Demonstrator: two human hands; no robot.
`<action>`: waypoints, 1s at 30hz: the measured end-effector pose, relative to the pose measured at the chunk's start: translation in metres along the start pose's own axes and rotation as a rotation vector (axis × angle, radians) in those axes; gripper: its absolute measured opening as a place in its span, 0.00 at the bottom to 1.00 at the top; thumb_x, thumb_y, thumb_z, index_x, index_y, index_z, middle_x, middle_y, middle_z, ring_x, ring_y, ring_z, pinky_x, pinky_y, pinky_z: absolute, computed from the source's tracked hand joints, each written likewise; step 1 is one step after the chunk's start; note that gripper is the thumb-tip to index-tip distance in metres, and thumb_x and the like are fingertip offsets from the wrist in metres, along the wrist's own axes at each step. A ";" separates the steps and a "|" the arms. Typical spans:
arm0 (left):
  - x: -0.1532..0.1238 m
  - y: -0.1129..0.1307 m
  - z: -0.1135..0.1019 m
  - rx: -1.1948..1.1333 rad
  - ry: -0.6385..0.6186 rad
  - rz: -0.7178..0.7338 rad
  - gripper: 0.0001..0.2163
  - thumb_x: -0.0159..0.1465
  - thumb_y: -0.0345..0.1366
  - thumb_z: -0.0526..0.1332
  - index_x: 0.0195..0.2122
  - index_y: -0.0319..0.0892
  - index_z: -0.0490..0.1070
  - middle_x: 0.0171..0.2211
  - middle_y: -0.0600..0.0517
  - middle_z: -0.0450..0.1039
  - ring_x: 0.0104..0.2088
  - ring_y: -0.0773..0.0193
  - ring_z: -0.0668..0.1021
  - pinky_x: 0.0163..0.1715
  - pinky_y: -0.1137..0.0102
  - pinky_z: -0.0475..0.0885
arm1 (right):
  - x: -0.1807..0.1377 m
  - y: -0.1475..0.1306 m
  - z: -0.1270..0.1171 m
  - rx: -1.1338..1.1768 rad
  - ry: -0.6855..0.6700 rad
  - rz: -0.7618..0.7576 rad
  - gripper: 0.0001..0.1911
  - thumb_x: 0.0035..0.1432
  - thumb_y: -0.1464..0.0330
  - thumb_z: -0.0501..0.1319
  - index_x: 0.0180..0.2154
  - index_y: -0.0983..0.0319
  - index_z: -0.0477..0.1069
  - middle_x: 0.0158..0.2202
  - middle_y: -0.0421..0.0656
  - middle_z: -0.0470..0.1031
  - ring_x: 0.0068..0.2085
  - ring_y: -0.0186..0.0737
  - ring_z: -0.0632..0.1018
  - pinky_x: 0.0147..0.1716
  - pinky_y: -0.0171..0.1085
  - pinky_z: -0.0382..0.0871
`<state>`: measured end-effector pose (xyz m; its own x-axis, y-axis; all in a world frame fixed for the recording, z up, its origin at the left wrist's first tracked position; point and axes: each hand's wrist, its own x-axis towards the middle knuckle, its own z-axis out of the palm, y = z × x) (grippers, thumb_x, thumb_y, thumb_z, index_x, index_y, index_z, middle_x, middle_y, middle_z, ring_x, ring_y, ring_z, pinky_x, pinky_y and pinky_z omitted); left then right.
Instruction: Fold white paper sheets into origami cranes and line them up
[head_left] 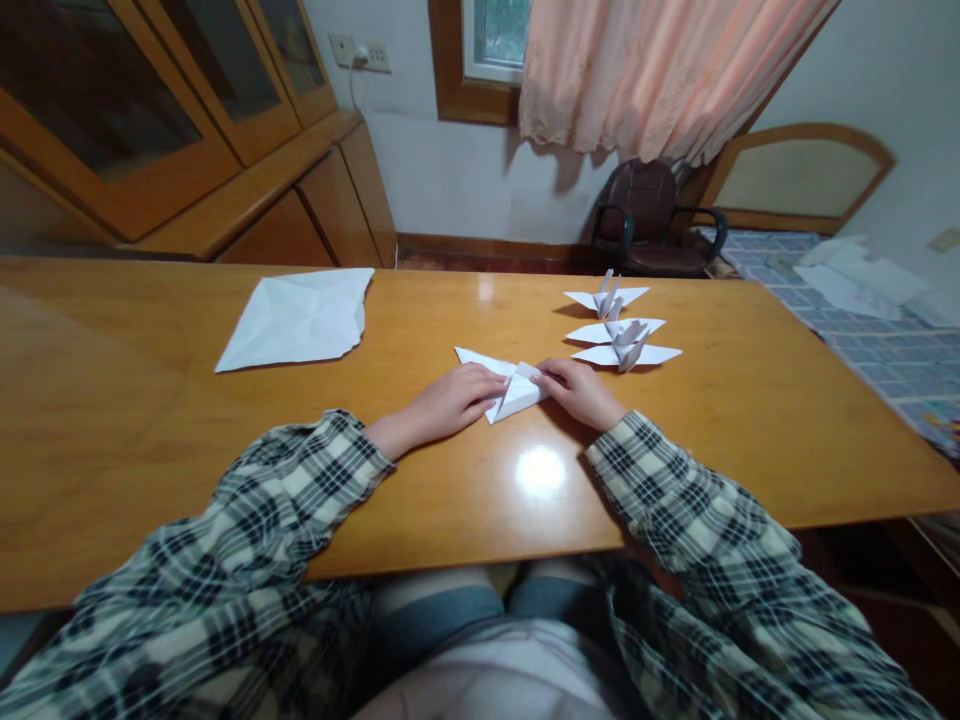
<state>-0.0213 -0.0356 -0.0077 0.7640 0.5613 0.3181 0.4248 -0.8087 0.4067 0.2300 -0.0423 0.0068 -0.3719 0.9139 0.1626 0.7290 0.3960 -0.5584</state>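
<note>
A partly folded white paper piece (504, 385) lies on the wooden table (150, 420) in front of me. My left hand (450, 400) rests on its left side, fingers curled onto the paper. Pinching a small flap at the piece's right tip is my right hand (581, 390). Both arms wear plaid sleeves. Just beyond my right hand sit three finished white paper cranes (626, 345), one behind the other.
A creased, unfolded white sheet (300, 320) lies at the table's far left. A wooden cabinet (225, 150) stands behind on the left. A dark armchair (652, 220) and a bed with a checked cover (885, 340) are at the right.
</note>
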 end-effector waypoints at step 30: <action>0.002 0.003 0.000 0.173 -0.015 -0.220 0.19 0.66 0.48 0.54 0.54 0.43 0.66 0.53 0.44 0.69 0.54 0.50 0.69 0.54 0.53 0.64 | 0.023 0.004 0.021 -0.181 0.143 -0.093 0.05 0.62 0.68 0.59 0.35 0.61 0.73 0.35 0.46 0.76 0.39 0.45 0.70 0.41 0.42 0.58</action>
<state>-0.0187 -0.0368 -0.0058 0.6507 0.7253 0.2248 0.6571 -0.6862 0.3121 0.2122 -0.0221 -0.0087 -0.3667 0.8708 0.3275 0.7913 0.4771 -0.3825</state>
